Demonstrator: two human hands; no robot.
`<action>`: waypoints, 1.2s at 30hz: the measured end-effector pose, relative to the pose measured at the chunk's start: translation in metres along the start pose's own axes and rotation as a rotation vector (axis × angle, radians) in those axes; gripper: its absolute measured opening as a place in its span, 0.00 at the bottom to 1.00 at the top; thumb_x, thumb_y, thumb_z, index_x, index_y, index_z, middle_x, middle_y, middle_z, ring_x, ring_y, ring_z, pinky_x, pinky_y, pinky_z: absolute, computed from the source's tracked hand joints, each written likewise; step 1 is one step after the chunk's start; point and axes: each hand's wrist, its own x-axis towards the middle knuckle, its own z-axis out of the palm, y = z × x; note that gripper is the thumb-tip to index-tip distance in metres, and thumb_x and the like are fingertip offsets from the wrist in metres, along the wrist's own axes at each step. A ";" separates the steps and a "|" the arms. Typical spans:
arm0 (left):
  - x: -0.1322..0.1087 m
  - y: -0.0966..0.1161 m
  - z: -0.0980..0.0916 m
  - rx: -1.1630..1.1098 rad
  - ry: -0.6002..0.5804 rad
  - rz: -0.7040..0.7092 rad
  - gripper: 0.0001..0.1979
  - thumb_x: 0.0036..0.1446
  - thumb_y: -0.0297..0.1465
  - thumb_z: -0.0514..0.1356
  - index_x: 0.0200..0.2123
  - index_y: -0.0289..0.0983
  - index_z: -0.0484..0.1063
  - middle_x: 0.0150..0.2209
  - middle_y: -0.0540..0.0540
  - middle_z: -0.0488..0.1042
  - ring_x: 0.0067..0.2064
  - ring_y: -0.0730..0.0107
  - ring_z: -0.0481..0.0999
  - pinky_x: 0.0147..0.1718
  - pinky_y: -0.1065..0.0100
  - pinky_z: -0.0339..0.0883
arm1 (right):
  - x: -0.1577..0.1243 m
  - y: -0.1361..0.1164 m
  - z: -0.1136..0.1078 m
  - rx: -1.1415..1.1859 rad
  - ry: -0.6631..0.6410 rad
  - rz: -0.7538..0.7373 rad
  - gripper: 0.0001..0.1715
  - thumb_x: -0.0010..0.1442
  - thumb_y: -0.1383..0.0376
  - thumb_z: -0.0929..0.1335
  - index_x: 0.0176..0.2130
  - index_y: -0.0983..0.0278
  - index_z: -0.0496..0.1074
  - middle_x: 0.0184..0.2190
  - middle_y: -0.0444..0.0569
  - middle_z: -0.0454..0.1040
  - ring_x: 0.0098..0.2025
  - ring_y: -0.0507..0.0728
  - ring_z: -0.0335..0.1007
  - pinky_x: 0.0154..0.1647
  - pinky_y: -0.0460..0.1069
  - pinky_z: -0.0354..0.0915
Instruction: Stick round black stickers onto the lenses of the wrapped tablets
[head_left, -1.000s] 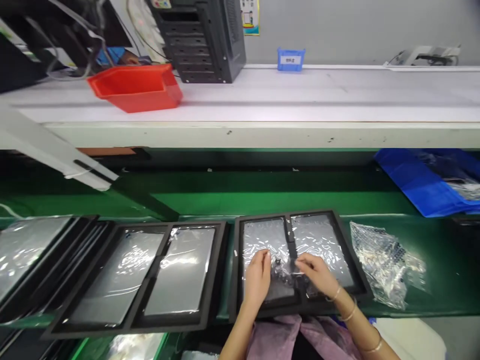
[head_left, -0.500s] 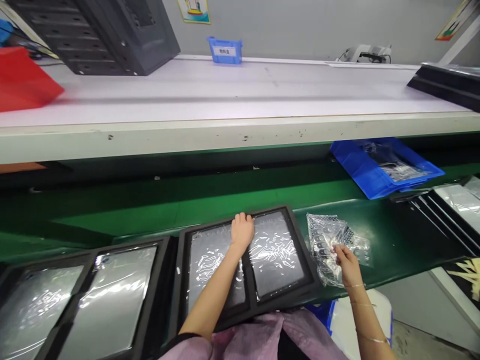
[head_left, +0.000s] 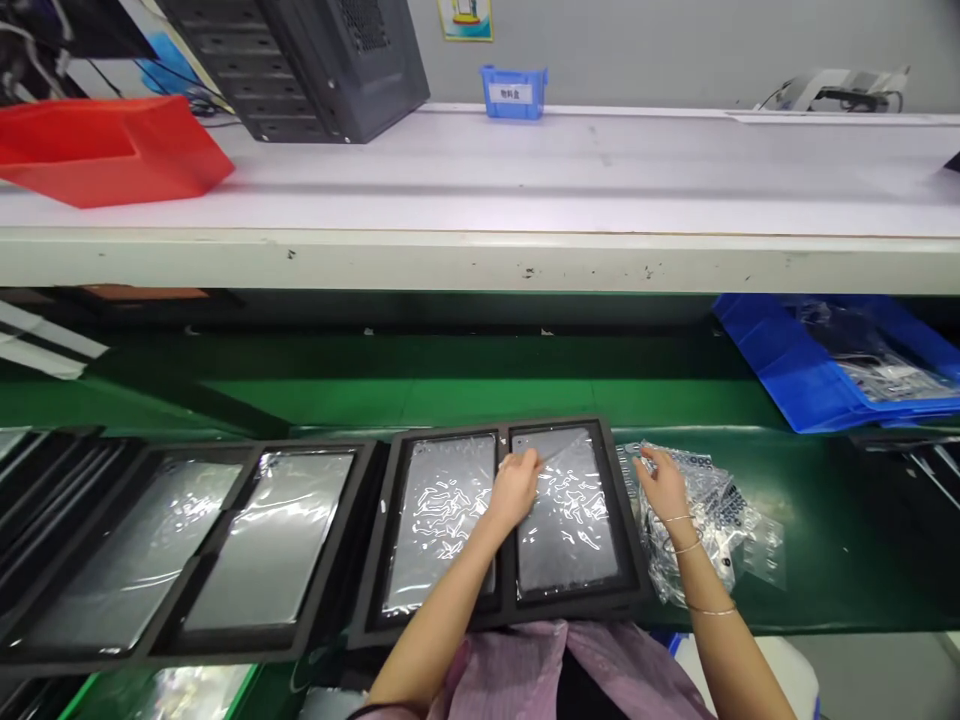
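Note:
My left hand [head_left: 516, 487] is closed over the divider of a black foam tray [head_left: 504, 545], pinching a raised edge of clear plastic film [head_left: 564, 450]. That film belongs to the right one of two flat grey tablet-like panels [head_left: 566, 530] set in the tray. The left panel [head_left: 442, 520] is film-wrapped too, and my forearm crosses its lower corner. My right hand [head_left: 663, 487] hovers beside the tray's right edge, thumb and forefinger slightly apart, with nothing visible between them. Below it lies a loose pile of clear plastic sheets with dark printed marks [head_left: 701, 510].
Another foam tray [head_left: 296, 640] with two wrapped panels lies to the left. A blue bin [head_left: 772, 365] of bagged parts stands at right, under the white shelf edge [head_left: 420, 262]. On the shelf are a red bin [head_left: 172, 150], a black computer case [head_left: 390, 100] and a small blue box [head_left: 514, 95].
My left hand has shifted from the divider's top toward the right panel and lifts its film. My right hand has risen off the clear sheets toward the tray. The view has turned left.

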 end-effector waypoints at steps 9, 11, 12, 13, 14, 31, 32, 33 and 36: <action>-0.098 0.016 -0.030 -0.685 0.077 -0.018 0.05 0.59 0.34 0.56 0.36 0.39 0.65 0.41 0.41 0.78 0.42 0.65 0.78 0.41 0.64 0.70 | -0.044 -0.027 -0.012 0.189 -0.751 -0.300 0.23 0.55 0.48 0.66 0.31 0.64 0.77 0.35 0.53 0.77 0.39 0.58 0.72 0.45 0.54 0.65; -0.101 0.001 -0.026 -0.853 0.097 -0.065 0.25 0.52 0.34 0.63 0.52 0.40 0.59 0.55 0.35 0.69 0.54 0.59 0.71 0.50 0.59 0.66 | -0.062 -0.023 -0.015 0.179 -0.663 -0.263 0.24 0.56 0.48 0.64 0.32 0.63 0.78 0.35 0.53 0.78 0.41 0.60 0.72 0.48 0.55 0.65; -0.101 -0.007 -0.023 -0.874 0.078 -0.084 0.36 0.48 0.33 0.65 0.58 0.41 0.51 0.60 0.34 0.63 0.59 0.58 0.65 0.53 0.57 0.62 | -0.070 -0.021 -0.015 0.175 -0.609 -0.244 0.24 0.57 0.47 0.64 0.33 0.63 0.78 0.36 0.53 0.79 0.42 0.61 0.73 0.49 0.56 0.65; -0.099 -0.013 -0.018 -0.866 0.044 -0.112 0.44 0.46 0.32 0.66 0.62 0.41 0.45 0.61 0.33 0.60 0.61 0.58 0.62 0.56 0.56 0.59 | -0.077 -0.020 -0.014 0.175 -0.567 -0.227 0.25 0.57 0.47 0.63 0.34 0.63 0.78 0.37 0.53 0.79 0.43 0.61 0.73 0.49 0.56 0.64; -0.098 -0.018 -0.012 -0.836 0.005 -0.150 0.46 0.46 0.32 0.66 0.63 0.40 0.43 0.59 0.34 0.64 0.60 0.58 0.63 0.56 0.55 0.58 | -0.082 -0.019 -0.013 0.180 -0.538 -0.209 0.25 0.57 0.47 0.63 0.35 0.63 0.77 0.38 0.54 0.79 0.44 0.62 0.73 0.49 0.56 0.64; -0.081 0.019 0.026 0.076 -0.089 -0.445 0.19 0.57 0.24 0.50 0.51 0.36 0.70 0.36 0.38 0.76 0.37 0.57 0.78 0.38 0.59 0.67 | -0.078 -0.036 0.028 -0.857 -0.385 -0.266 0.29 0.62 0.65 0.58 0.61 0.52 0.58 0.24 0.50 0.74 0.28 0.59 0.74 0.29 0.50 0.63; -0.080 0.021 0.025 0.093 -0.106 -0.441 0.18 0.57 0.24 0.50 0.49 0.34 0.71 0.38 0.36 0.75 0.36 0.56 0.78 0.39 0.58 0.68 | -0.079 -0.041 0.027 -0.906 -0.387 -0.266 0.27 0.62 0.64 0.59 0.60 0.52 0.60 0.24 0.51 0.74 0.28 0.60 0.74 0.29 0.51 0.64; -0.081 0.023 0.023 0.109 -0.124 -0.436 0.18 0.56 0.25 0.51 0.49 0.33 0.71 0.39 0.35 0.74 0.36 0.56 0.78 0.38 0.57 0.68 | -0.080 -0.046 0.026 -0.953 -0.376 -0.261 0.26 0.62 0.64 0.60 0.59 0.52 0.62 0.26 0.52 0.74 0.28 0.61 0.74 0.29 0.51 0.64; -0.089 0.029 0.016 0.134 -0.161 -0.405 0.14 0.57 0.29 0.53 0.42 0.32 0.75 0.44 0.32 0.71 0.39 0.52 0.77 0.38 0.55 0.69 | -0.079 -0.064 0.031 -1.049 -0.277 -0.254 0.22 0.62 0.63 0.61 0.55 0.58 0.67 0.36 0.58 0.73 0.30 0.61 0.75 0.27 0.51 0.65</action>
